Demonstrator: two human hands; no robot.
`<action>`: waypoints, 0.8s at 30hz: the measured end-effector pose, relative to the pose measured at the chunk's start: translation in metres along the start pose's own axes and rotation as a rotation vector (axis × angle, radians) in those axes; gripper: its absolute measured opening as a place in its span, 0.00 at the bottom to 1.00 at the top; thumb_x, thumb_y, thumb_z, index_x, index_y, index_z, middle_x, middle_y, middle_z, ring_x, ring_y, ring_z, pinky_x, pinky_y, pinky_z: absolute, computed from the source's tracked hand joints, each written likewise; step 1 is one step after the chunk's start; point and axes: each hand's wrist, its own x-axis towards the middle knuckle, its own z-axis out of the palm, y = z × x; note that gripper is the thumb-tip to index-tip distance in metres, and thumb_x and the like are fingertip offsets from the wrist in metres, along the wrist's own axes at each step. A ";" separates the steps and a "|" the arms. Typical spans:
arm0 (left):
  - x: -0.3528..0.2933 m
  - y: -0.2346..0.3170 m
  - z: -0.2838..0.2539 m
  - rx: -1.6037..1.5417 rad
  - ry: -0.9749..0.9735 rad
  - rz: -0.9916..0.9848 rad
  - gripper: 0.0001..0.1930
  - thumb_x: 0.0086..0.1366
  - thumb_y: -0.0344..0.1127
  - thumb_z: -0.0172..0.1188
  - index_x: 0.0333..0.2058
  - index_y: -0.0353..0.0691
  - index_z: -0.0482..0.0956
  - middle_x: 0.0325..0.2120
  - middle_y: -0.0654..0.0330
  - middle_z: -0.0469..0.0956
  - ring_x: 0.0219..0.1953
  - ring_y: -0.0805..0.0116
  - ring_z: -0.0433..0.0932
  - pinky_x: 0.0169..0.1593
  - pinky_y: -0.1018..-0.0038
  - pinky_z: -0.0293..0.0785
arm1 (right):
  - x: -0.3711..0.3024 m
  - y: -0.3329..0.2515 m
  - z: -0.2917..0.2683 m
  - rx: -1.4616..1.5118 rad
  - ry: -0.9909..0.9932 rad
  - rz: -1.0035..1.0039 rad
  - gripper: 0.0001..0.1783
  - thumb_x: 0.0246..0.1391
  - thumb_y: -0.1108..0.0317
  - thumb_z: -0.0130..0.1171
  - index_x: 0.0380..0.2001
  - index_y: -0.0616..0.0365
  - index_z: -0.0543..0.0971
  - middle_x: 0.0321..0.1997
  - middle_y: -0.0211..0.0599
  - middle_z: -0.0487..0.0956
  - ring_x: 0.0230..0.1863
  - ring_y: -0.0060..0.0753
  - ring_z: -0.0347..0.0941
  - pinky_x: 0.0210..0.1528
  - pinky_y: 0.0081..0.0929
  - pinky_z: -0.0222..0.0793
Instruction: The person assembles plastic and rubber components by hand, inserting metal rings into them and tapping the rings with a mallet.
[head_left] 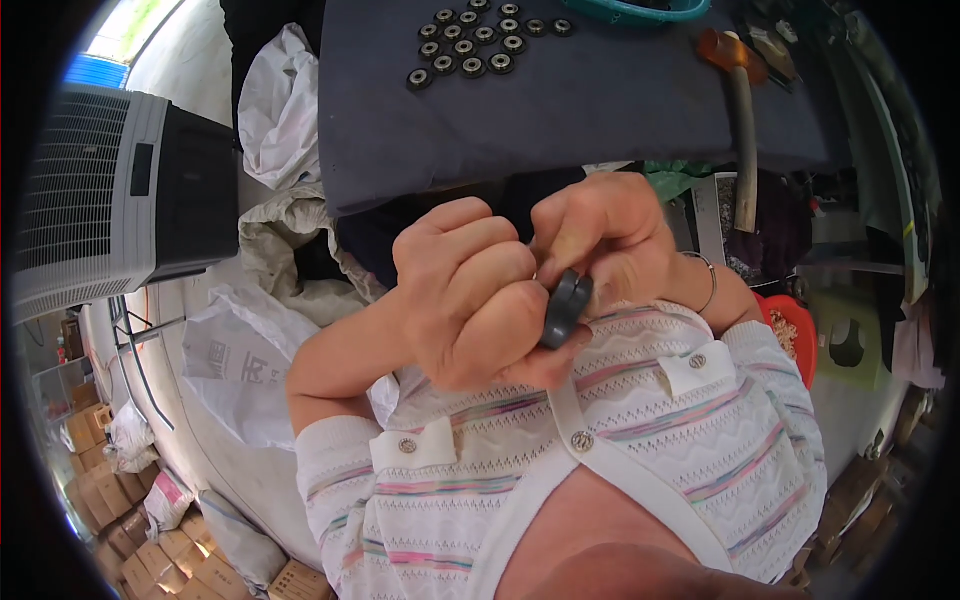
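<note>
The person's left hand holds a small black wheel in front of the chest, its fingers curled in tight. The right hand meets it there, its fingers bent close together just at the wheel's upper edge; whether they grip it too, one cannot tell. Beyond the hands, more black wheels with metal centres lie grouped on the dark tabletop. A hammer lies toward its right side, and a teal basket stands at the far edge.
</note>
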 end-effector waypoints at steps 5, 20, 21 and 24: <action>-0.020 -0.021 0.008 0.007 -0.013 -0.105 0.13 0.43 0.34 0.61 0.15 0.38 0.64 0.12 0.61 0.61 0.11 0.67 0.61 0.16 0.75 0.56 | 0.004 0.005 -0.005 -0.195 0.185 0.032 0.16 0.47 0.63 0.65 0.28 0.67 0.77 0.24 0.38 0.74 0.25 0.25 0.68 0.24 0.19 0.58; -0.055 -0.024 0.009 -0.146 0.044 -0.502 0.12 0.47 0.34 0.64 0.26 0.33 0.73 0.17 0.57 0.69 0.16 0.64 0.68 0.19 0.74 0.62 | 0.009 0.005 -0.024 -0.888 0.121 -0.094 0.13 0.44 0.72 0.63 0.36 0.64 0.78 0.32 0.38 0.74 0.27 0.26 0.71 0.29 0.19 0.66; -0.055 -0.025 0.007 -0.147 0.044 -0.502 0.12 0.47 0.34 0.64 0.26 0.33 0.73 0.17 0.57 0.69 0.16 0.64 0.68 0.19 0.74 0.62 | 0.010 0.005 -0.022 -0.903 0.117 -0.102 0.12 0.44 0.74 0.62 0.35 0.64 0.77 0.31 0.37 0.75 0.28 0.27 0.72 0.30 0.20 0.67; -0.050 -0.027 0.004 -0.132 -0.001 -0.412 0.11 0.48 0.35 0.63 0.25 0.34 0.72 0.15 0.58 0.67 0.14 0.64 0.65 0.18 0.74 0.60 | 0.011 0.003 -0.019 -0.924 0.104 -0.123 0.10 0.46 0.76 0.61 0.34 0.65 0.77 0.30 0.37 0.75 0.28 0.28 0.73 0.30 0.20 0.68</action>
